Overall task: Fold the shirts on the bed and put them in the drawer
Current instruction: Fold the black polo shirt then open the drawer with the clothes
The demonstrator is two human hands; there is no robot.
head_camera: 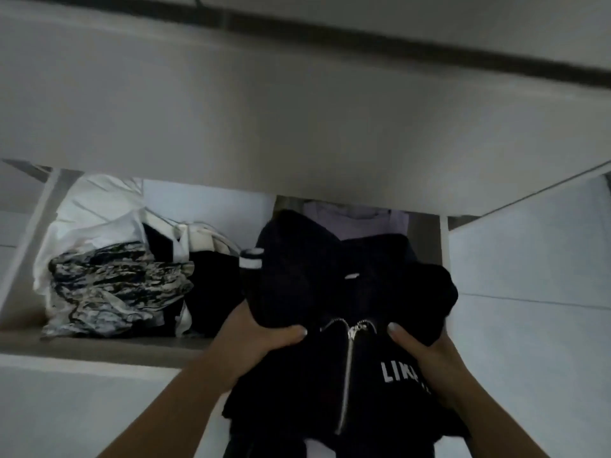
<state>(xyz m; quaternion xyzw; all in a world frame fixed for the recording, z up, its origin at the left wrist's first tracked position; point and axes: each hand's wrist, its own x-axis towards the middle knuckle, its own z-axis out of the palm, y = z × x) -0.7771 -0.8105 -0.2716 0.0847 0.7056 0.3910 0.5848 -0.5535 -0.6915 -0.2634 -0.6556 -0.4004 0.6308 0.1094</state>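
Note:
I hold a bundle of folded black garments (344,292) over the right part of an open white drawer (99,350). The lowest piece has a silver zipper (347,368) and white letters. My left hand (261,338) grips the bundle's left side with the thumb on top. My right hand (420,348) grips the right side the same way. The far end of the bundle reaches into the drawer, over a pale lilac garment (353,219).
The drawer's left part holds a black-and-white patterned garment (112,285), white clothes (96,219) and a black piece (211,285). A closed white drawer front (297,127) overhangs the back of the open one. Pale floor tiles (529,292) lie to the right.

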